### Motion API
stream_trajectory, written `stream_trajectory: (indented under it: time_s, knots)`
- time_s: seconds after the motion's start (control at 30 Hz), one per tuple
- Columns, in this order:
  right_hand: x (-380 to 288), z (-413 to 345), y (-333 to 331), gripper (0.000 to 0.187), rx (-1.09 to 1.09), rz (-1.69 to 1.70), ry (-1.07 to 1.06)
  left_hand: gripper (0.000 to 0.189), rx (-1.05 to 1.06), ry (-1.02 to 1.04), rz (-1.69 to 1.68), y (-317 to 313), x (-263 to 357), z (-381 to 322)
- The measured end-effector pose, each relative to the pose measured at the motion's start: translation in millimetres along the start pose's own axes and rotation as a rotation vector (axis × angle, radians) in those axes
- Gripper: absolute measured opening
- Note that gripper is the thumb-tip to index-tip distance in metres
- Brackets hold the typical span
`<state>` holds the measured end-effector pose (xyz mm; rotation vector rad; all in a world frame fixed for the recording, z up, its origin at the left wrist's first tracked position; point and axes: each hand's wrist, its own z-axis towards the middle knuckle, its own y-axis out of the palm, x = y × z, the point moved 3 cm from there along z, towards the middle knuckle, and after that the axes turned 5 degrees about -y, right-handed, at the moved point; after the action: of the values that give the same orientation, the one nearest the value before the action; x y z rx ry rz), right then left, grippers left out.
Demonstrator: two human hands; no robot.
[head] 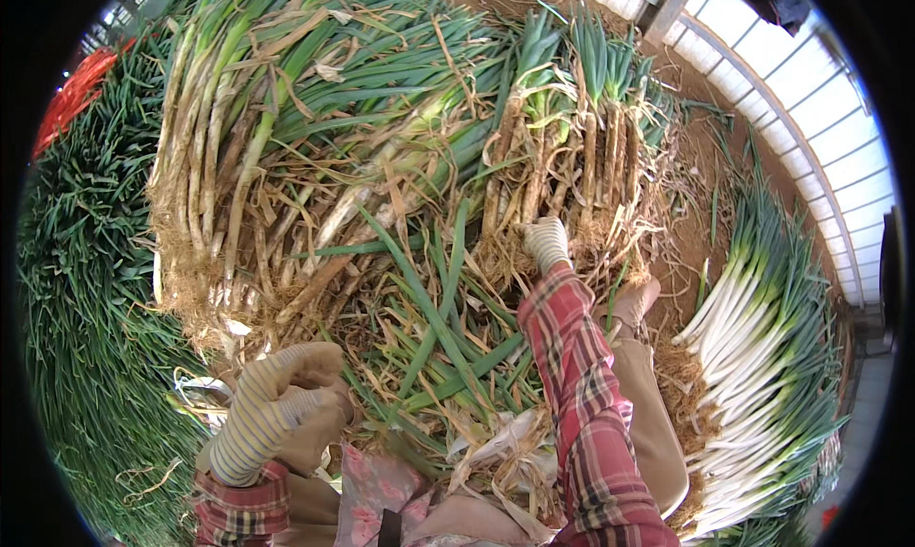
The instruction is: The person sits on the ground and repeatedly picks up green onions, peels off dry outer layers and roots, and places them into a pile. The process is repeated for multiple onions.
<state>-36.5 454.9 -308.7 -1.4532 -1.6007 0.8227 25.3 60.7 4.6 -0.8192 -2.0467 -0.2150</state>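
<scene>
My right hand (547, 241), in a striped knit glove, reaches forward to the root ends of unpeeled green onions (532, 182) with brown, soil-stained stalks. Its fingers lie among the roots, so their grip cannot be seen. At the lower left, my left hand (268, 404), in the same kind of glove, rests by my knee with its fingers curled; no stalk shows in it. Loose green leaves (436, 325) and dry peelings (507, 447) lie between my legs. A large heap of untrimmed green onions (229, 132) is in front of me on the left.
Cleaned green onions (743, 361) with white stalks lie in a row at the right. A dense mass of green leaves (86, 332) fills the left side, with red plastic twine (78, 93) at its far end. Bare soil (690, 225) and a translucent ribbed wall (822, 104) are at the right.
</scene>
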Motion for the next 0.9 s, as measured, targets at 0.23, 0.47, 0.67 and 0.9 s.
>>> stream_trajectory:
  time_s: [0.23, 0.47, 0.67, 0.9]
  knots:
    - [-47, -128, -98, 0.023, 0.089, 1.514, 0.290, 0.047, 0.009, -0.001, -0.023, -5, -1, -20]
    - [-175, -311, 0, 0.026, -0.207, 2.321, -0.098, 0.039, -0.116, 0.119, -0.039, 22, 13, -18]
    - [-109, -180, -61, 0.029, 0.333, 2.549, 0.491, 0.051, -0.102, 0.208, -0.034, 36, 11, 6]
    - [-165, -304, -137, 0.035, 0.492, 2.075, 0.227, 0.078, 0.019, 0.074, -0.390, 37, 5, 38]
